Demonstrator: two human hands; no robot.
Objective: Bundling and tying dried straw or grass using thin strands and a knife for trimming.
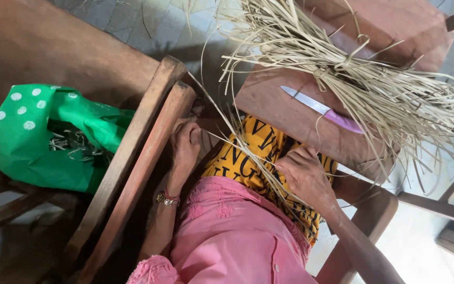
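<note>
Strand handling is the work shown: the right hand (pixel 307 178) is closed around thin pale fibre strands (pixel 248 152) that run diagonally across the yellow printed cloth (pixel 253 152) on the lap, while the left hand (pixel 185 144) rests curled against the edge of a wooden frame (pixel 148 137), its fingers bent but with nothing visibly gripped; whether it pinches a strand end cannot be told. The two hands are apart, with the cloth between them. The strands lead up to a tied bundle of dried split fibre (pixel 353 73) lying on a reddish wooden surface (pixel 279 105), where a knife with a purple handle (pixel 321 109) lies just beside the bundle's knot, blade pointing away from the loose ends. For clean work, judgement suggests keeping the strand taut and flat between the hands, drawing it along its length rather than sideways, and keeping the knife clear of the trailing ends. A green polka-dot bag (pixel 43 137) sits to the left, apart from the work.
</note>
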